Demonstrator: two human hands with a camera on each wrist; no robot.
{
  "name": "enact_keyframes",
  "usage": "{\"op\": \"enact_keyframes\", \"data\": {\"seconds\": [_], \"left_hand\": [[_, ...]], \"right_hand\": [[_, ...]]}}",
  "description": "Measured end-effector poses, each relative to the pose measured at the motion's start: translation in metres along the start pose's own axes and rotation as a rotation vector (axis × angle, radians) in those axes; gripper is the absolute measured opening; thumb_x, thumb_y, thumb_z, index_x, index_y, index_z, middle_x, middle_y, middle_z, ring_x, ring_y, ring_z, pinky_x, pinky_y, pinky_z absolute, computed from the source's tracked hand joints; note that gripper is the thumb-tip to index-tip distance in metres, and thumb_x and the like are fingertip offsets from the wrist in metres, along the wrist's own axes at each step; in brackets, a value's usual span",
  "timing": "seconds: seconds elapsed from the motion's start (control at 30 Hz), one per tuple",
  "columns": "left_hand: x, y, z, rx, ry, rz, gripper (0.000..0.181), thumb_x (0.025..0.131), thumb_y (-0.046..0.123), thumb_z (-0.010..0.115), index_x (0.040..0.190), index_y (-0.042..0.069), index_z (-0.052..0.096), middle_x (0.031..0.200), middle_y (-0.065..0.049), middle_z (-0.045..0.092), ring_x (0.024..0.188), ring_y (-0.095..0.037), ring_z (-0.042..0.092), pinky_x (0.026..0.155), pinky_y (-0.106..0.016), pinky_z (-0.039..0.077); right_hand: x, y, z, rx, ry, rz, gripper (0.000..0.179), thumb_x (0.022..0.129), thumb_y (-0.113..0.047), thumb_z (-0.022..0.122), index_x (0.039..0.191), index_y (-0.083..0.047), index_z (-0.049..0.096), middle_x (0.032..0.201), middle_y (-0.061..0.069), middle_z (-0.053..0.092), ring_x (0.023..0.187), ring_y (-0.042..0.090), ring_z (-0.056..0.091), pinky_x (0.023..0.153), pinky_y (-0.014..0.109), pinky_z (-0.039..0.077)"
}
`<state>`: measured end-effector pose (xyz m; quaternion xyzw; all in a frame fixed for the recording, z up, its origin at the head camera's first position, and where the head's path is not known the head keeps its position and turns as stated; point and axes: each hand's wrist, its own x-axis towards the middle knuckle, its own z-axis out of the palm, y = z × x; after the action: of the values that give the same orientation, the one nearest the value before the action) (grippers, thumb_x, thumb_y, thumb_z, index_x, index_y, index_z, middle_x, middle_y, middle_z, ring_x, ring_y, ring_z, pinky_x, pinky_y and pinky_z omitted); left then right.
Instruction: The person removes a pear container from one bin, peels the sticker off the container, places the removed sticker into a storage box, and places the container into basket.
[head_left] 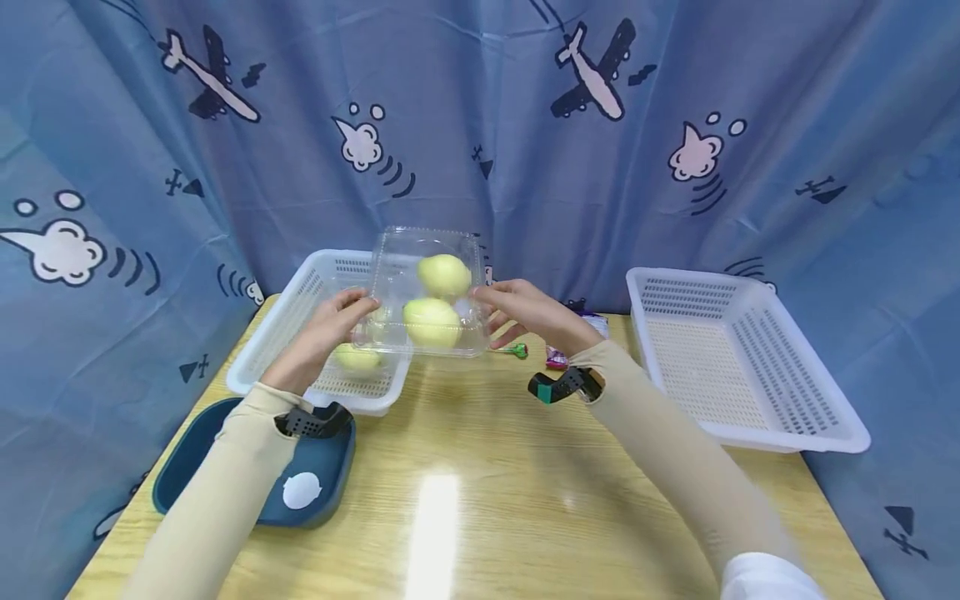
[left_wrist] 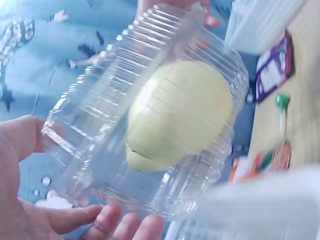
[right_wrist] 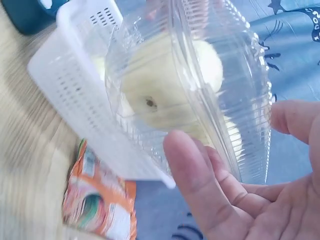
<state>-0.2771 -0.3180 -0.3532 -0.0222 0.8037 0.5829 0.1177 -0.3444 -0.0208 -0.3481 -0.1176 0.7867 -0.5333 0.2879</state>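
Observation:
In the head view, a clear plastic clamshell box is held up above the table by both hands, closed and tilted. Two pale yellow, pear-like fruits lie inside it. My left hand grips the box's left side, thumb on one face and fingers beneath, as the left wrist view shows. At the opposite side my right hand pinches the edge between thumb and fingers. Behind and below the box stands a white basket with another yellow fruit in it.
A dark blue basin sits at the front left, below the left forearm. Another white basket stands at the right. Between the baskets lie a green lollipop, a purple packet and an orange packet. A blue curtain hangs behind.

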Motion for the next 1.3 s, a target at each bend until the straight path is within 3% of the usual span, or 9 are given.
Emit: {"op": "enact_keyframes", "data": {"seconds": [0.2, 0.4, 0.5, 0.63, 0.93, 1.3], "left_hand": [[0.008, -0.005, -0.029, -0.010, 0.074, -0.008, 0.058, 0.104, 0.037, 0.044, 0.147, -0.002, 0.040, 0.153, -0.018, 0.038, 0.138, -0.030, 0.037, 0.107, -0.038, 0.035], [0.014, -0.018, -0.055, -0.001, 0.078, -0.022, 0.065, 0.104, 0.038, 0.048, 0.154, -0.001, 0.032, 0.158, -0.020, 0.035, 0.144, -0.034, 0.035, 0.121, -0.051, 0.032], [0.019, -0.028, -0.068, -0.028, 0.060, -0.021, 0.069, 0.104, 0.037, 0.051, 0.157, -0.001, 0.025, 0.160, -0.020, 0.031, 0.149, -0.035, 0.029, 0.123, -0.055, 0.028], [0.028, -0.043, -0.081, -0.047, 0.085, -0.039, 0.075, 0.104, 0.037, 0.053, 0.161, 0.003, 0.017, 0.165, -0.018, 0.024, 0.152, -0.036, 0.023, 0.124, -0.056, 0.025], [0.040, -0.072, -0.096, -0.077, 0.086, -0.057, 0.078, 0.104, 0.037, 0.052, 0.163, 0.007, 0.011, 0.169, -0.014, 0.015, 0.156, -0.036, 0.015, 0.127, -0.056, 0.017], [0.043, -0.083, -0.110, -0.080, 0.045, -0.055, 0.076, 0.105, 0.034, 0.050, 0.162, 0.003, 0.009, 0.169, -0.016, 0.013, 0.156, -0.036, 0.014, 0.127, -0.057, 0.016]], "right_hand": [[0.028, -0.020, 0.019, 0.023, -0.027, -0.028, 0.046, 0.102, -0.041, 0.057, 0.132, -0.007, 0.063, 0.110, 0.011, 0.060, 0.088, 0.024, 0.067, 0.083, 0.046, 0.062], [0.051, -0.030, 0.038, 0.024, -0.057, -0.009, 0.046, 0.100, -0.040, 0.059, 0.126, -0.002, 0.060, 0.116, 0.016, 0.062, 0.101, 0.035, 0.067, 0.091, 0.050, 0.060], [0.063, -0.034, 0.049, 0.019, -0.059, 0.012, 0.049, 0.099, -0.042, 0.061, 0.128, -0.002, 0.059, 0.121, 0.016, 0.063, 0.108, 0.035, 0.067, 0.095, 0.052, 0.057], [0.079, -0.036, 0.063, -0.005, -0.060, 0.046, 0.052, 0.099, -0.041, 0.061, 0.133, -0.003, 0.058, 0.127, 0.015, 0.064, 0.112, 0.030, 0.067, 0.094, 0.048, 0.059], [0.101, -0.032, 0.080, -0.002, -0.073, 0.085, 0.051, 0.099, -0.039, 0.062, 0.133, -0.001, 0.059, 0.126, 0.016, 0.063, 0.107, 0.028, 0.066, 0.094, 0.045, 0.059], [0.111, -0.033, 0.093, -0.014, -0.057, 0.104, 0.054, 0.100, -0.041, 0.061, 0.135, -0.002, 0.053, 0.123, 0.016, 0.061, 0.105, 0.028, 0.066, 0.090, 0.041, 0.061]]}}
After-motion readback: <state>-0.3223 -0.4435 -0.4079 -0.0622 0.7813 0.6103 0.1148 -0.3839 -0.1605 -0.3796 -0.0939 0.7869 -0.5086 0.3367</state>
